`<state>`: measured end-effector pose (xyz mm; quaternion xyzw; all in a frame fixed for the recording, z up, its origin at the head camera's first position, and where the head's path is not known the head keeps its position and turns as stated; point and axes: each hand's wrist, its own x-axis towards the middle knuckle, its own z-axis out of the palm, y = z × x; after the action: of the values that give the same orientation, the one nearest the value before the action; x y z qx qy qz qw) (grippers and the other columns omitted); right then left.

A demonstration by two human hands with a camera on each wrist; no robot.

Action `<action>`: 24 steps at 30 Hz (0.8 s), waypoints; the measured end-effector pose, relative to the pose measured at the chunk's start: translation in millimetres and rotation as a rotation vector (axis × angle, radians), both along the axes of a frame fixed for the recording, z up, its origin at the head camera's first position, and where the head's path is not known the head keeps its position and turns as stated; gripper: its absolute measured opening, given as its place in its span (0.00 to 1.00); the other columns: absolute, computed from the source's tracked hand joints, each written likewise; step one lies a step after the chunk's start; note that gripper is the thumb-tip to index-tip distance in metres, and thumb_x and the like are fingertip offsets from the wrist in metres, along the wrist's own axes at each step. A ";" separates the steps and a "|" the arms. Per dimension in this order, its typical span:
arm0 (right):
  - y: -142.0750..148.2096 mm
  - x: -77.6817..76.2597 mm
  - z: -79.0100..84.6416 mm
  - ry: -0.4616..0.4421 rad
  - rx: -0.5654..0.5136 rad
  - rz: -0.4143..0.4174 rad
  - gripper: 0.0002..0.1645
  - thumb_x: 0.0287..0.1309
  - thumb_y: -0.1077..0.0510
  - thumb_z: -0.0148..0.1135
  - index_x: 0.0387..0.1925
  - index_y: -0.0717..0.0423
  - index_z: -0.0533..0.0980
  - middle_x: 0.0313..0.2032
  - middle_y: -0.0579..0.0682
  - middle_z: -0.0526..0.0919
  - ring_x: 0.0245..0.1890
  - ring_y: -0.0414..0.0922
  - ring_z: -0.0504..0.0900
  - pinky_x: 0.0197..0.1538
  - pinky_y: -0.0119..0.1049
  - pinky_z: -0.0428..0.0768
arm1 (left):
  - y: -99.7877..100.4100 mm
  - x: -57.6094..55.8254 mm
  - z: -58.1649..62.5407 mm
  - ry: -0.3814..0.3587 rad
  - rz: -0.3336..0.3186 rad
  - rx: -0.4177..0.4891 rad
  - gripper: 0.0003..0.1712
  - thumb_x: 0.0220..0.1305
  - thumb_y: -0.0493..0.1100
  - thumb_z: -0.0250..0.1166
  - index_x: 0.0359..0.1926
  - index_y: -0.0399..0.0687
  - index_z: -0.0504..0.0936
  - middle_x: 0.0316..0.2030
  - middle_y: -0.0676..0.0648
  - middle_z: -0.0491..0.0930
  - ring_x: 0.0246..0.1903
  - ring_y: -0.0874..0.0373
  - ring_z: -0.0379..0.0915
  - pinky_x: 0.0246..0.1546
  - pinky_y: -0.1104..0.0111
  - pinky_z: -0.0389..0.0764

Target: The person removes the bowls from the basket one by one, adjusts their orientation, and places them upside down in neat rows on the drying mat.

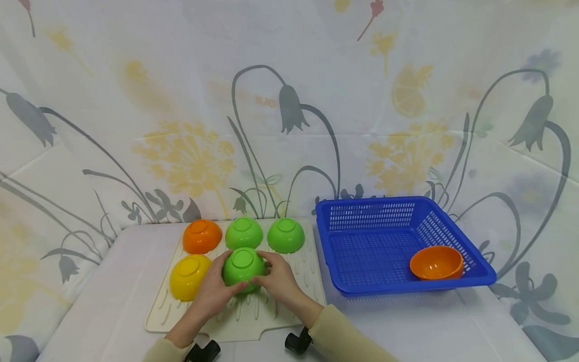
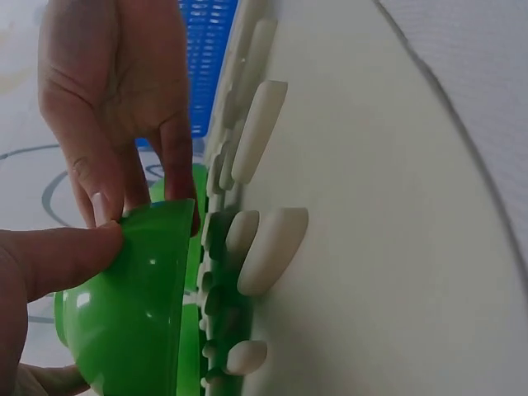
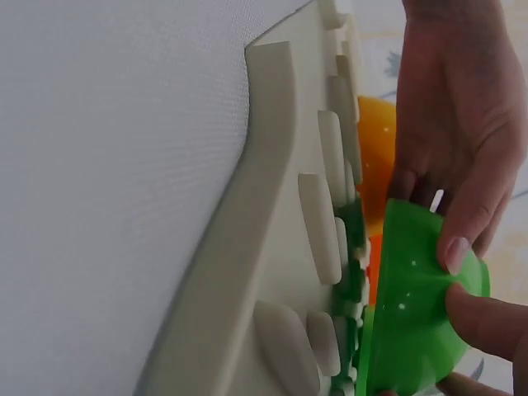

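Both hands grip a green bowl (image 1: 244,266) from its two sides, upside down over the cream draining board (image 1: 226,329). My left hand (image 1: 215,287) has its thumb on the near side and its fingers around the left. On the right, my right hand (image 1: 281,281) pinches the bowl with thumb and fingers. In the left wrist view the green bowl (image 2: 136,289) has its rim close to the board's raised ribs. A yellow bowl (image 1: 187,279) lies upside down just left of my left hand. Behind are an orange bowl (image 1: 202,236) and two green bowls, one at the right (image 1: 286,235), all upside down.
A blue plastic basket (image 1: 336,279) stands to the right of the board. Inside its right front corner sits another orange bowl (image 1: 436,262), tilted with its opening up. A patterned curtain (image 1: 289,151) hangs behind the white-covered table (image 1: 113,281).
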<state>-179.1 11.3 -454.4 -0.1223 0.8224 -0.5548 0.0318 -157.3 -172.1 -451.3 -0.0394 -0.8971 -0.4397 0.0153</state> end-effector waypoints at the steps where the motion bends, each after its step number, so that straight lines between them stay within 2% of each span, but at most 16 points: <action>1: -1.1 -0.7 0.1 -0.002 0.009 -0.007 0.37 0.51 0.66 0.75 0.64 0.61 0.73 0.58 0.59 0.75 0.53 0.56 0.77 0.51 0.46 0.82 | -0.1 -0.5 -0.6 0.001 -0.001 -0.004 0.52 0.55 0.47 0.76 0.73 0.36 0.58 0.68 0.32 0.62 0.64 0.37 0.62 0.64 0.41 0.63; 4: -4.0 -2.7 -1.4 0.002 0.048 -0.017 0.37 0.50 0.65 0.76 0.63 0.60 0.74 0.54 0.57 0.77 0.47 0.51 0.77 0.47 0.43 0.81 | -0.7 -1.8 -2.8 -0.007 0.004 -0.007 0.52 0.56 0.48 0.76 0.73 0.36 0.58 0.68 0.32 0.63 0.64 0.38 0.63 0.64 0.42 0.64; 8: -5.4 -5.4 -4.8 0.026 0.082 -0.020 0.37 0.48 0.64 0.77 0.62 0.61 0.75 0.48 0.54 0.78 0.38 0.45 0.74 0.40 0.36 0.77 | 0.2 -4.8 -6.3 -0.021 0.021 -0.014 0.54 0.55 0.55 0.76 0.73 0.35 0.58 0.67 0.32 0.64 0.62 0.38 0.65 0.63 0.42 0.67; 10: -5.0 -5.6 -6.4 0.030 0.088 -0.017 0.37 0.49 0.61 0.78 0.62 0.62 0.75 0.48 0.54 0.78 0.37 0.45 0.73 0.39 0.36 0.75 | 1.2 -5.8 -7.1 -0.028 0.025 -0.019 0.55 0.56 0.57 0.75 0.73 0.35 0.58 0.67 0.32 0.64 0.62 0.39 0.65 0.62 0.43 0.67; 15: -2.9 -3.7 -7.7 0.015 0.092 -0.009 0.38 0.50 0.55 0.78 0.63 0.61 0.75 0.53 0.56 0.77 0.44 0.47 0.75 0.44 0.39 0.78 | 3.5 -4.6 -5.2 -0.012 0.007 -0.030 0.48 0.61 0.53 0.72 0.72 0.34 0.59 0.67 0.32 0.64 0.62 0.38 0.65 0.62 0.42 0.67; 20: -1.4 -2.1 -7.7 -0.004 0.070 0.000 0.37 0.52 0.63 0.75 0.64 0.61 0.73 0.54 0.57 0.76 0.46 0.49 0.76 0.46 0.43 0.79 | 5.2 -6.3 -4.7 0.022 -0.009 -0.023 0.44 0.62 0.48 0.72 0.71 0.36 0.61 0.68 0.33 0.64 0.62 0.38 0.65 0.62 0.43 0.68; 24: -0.4 -0.3 -6.5 -0.048 0.044 -0.001 0.34 0.56 0.63 0.71 0.65 0.57 0.73 0.58 0.58 0.76 0.54 0.53 0.77 0.54 0.48 0.79 | 4.9 -7.3 -3.5 0.049 -0.016 -0.039 0.43 0.61 0.45 0.73 0.71 0.35 0.62 0.67 0.33 0.65 0.61 0.38 0.66 0.61 0.44 0.69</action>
<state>-179.4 10.9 -460.8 -0.1078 0.8335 -0.5392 0.0538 -164.5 -167.2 -454.7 -0.0575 -0.9045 -0.4213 0.0330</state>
